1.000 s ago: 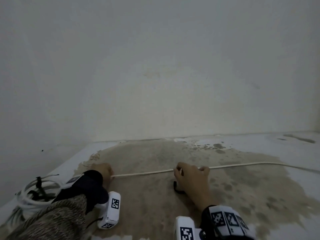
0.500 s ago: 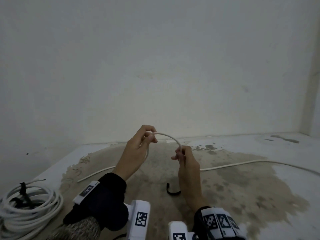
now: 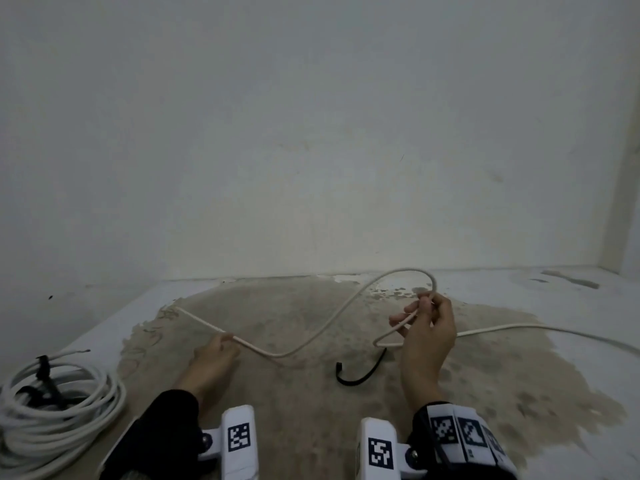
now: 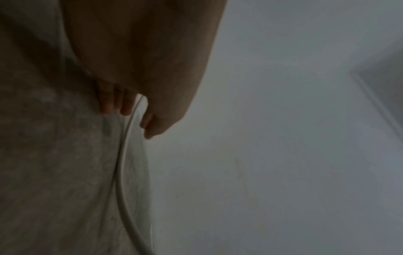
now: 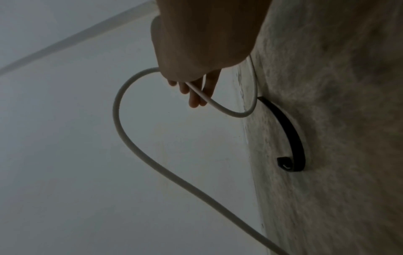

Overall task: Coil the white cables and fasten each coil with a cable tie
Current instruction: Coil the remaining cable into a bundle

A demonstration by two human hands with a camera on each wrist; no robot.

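Observation:
A loose white cable [image 3: 327,325] runs from the left across the stained floor, rises in a wide arc and trails off to the right. My left hand [image 3: 227,341] pinches it low near the floor; in the left wrist view the cable [image 4: 122,155] passes between fingers [image 4: 126,107] and thumb. My right hand [image 3: 420,306] is raised and grips a loop of the cable; the right wrist view shows that loop [image 5: 119,107] under the fingers [image 5: 196,93]. A black cable tie [image 3: 356,375] lies curled on the floor between the hands, also seen as the tie [image 5: 292,138] in the right wrist view.
A finished coil of white cable [image 3: 59,414] bound with a black tie [image 3: 45,377] lies at the left edge. A bare wall [image 3: 311,150] rises close behind the floor, with a corner at the far right.
My left hand has dropped from beside the right hand down and left along the cable to the floor. The right hand shifted right, and the arc between them grew long.

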